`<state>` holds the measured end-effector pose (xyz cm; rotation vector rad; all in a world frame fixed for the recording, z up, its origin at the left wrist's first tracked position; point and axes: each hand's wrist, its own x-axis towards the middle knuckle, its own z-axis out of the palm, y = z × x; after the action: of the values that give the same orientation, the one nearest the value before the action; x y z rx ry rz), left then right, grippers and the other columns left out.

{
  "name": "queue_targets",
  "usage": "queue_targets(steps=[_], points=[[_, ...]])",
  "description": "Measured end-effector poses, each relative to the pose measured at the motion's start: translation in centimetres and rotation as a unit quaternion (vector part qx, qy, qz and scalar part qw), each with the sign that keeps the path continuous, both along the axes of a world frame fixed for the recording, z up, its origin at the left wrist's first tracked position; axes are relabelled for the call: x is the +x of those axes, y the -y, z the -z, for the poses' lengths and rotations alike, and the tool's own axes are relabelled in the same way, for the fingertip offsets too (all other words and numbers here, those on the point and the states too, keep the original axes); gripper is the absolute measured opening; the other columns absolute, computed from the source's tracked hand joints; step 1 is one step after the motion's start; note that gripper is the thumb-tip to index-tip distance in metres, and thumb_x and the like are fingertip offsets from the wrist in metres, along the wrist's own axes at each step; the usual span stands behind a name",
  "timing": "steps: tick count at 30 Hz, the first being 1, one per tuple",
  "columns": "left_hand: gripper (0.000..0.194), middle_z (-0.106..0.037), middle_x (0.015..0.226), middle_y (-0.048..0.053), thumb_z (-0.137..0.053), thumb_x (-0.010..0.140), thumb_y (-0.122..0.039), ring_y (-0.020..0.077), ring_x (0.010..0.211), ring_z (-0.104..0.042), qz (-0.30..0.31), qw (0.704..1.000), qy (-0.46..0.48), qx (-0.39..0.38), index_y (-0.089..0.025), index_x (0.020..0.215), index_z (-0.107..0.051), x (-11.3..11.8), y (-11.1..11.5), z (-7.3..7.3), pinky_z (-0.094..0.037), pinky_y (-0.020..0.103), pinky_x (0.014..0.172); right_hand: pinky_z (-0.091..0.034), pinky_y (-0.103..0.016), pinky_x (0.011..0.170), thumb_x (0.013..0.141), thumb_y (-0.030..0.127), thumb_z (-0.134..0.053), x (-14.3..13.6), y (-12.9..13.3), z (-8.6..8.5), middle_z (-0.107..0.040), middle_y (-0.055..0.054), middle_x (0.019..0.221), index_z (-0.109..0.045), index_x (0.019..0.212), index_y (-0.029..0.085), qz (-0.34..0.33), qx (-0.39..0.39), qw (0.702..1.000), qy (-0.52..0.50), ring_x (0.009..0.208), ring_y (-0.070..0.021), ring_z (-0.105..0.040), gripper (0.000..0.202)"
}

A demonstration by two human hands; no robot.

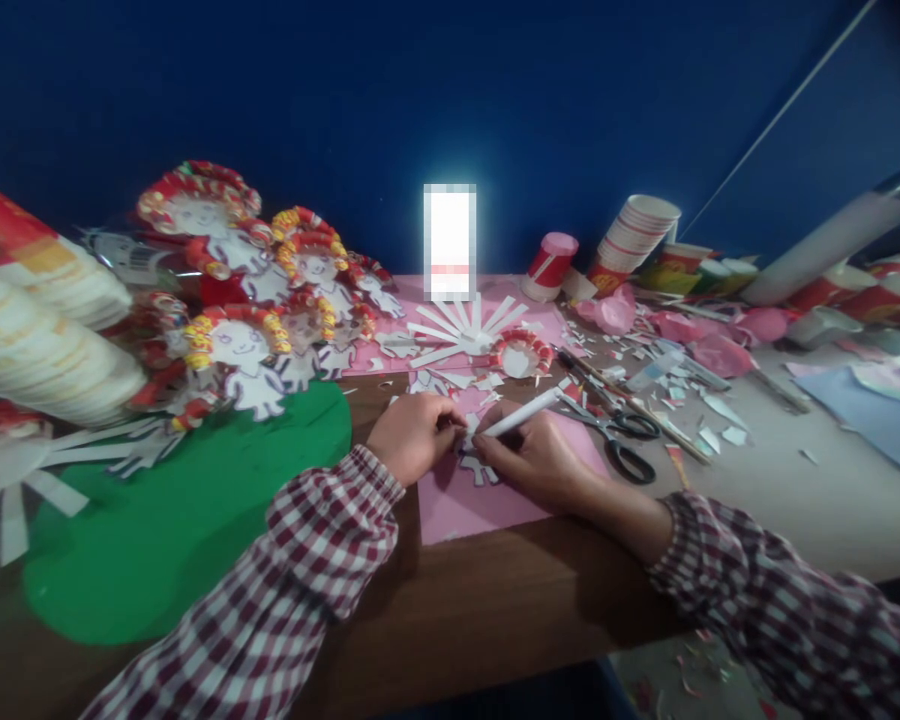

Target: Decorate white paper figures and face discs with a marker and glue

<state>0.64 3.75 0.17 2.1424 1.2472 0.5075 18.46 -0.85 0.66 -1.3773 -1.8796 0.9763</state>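
On a sheet of pink paper (450, 515) lies a small white paper doll cutout (483, 471) with a dark outline. My left hand (414, 436) has its fingers closed on the cutout's upper left edge. A white pen (525, 409) rests in the grip of my right hand (551, 465), its tip end low over the cutout and hidden by the fingers. Right of my right hand lie black-handled scissors (621, 440). Just behind my hands are a red-and-white paper ring (525, 345) and a fan of white paper strips (457, 335).
Finished-looking dolls with coiled paper hair (236, 345) crowd the left side, near a green rounded sheet (195, 530). Stacked paper cups (60, 340) lean at far left; another cup stack (634, 240) stands at back right. Paper scraps (712, 405) and pink crumpled pieces (720, 352) litter the right.
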Motion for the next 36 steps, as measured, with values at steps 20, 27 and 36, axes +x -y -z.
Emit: queue_targets(steps=[20,27,36], points=[[0.012,-0.069,0.075,0.001,-0.06,0.076,-0.023,0.0146,0.068,-0.061,-0.001,1.0,-0.002,-0.007,-0.02,0.079,-0.072,-0.1,0.0,0.0,-0.042,0.024,0.061,-0.041,-0.021,0.049,0.083,0.032,-0.056,0.0,0.2,0.2,-0.057,0.003,0.061,-0.057,0.077,0.021,-0.002,-0.015,0.998,-0.059,0.054,-0.0108,-0.053,0.013],[0.018,-0.071,0.081,0.001,-0.056,0.076,-0.02,0.0152,0.072,-0.063,-0.011,1.0,-0.02,-0.003,-0.022,0.082,-0.073,0.0,0.1,-0.1,-0.043,0.025,0.065,-0.04,-0.021,0.046,0.08,0.034,-0.06,0.6,-0.1,-0.3,-0.054,0.004,0.058,-0.053,0.077,0.019,0.044,-0.085,0.971,-0.219,0.049,-0.0098,-0.049,0.016],[0.01,-0.068,0.08,0.003,-0.06,0.079,-0.017,0.0129,0.071,-0.06,0.015,0.997,0.034,0.073,-0.016,0.082,-0.068,-0.1,0.4,-1.0,-0.044,0.023,0.066,-0.031,-0.016,0.042,0.078,0.033,-0.066,1.6,-0.7,0.9,-0.054,0.005,0.058,-0.055,0.085,0.021,0.059,-0.106,0.896,-0.428,0.046,-0.0065,-0.042,0.018]])
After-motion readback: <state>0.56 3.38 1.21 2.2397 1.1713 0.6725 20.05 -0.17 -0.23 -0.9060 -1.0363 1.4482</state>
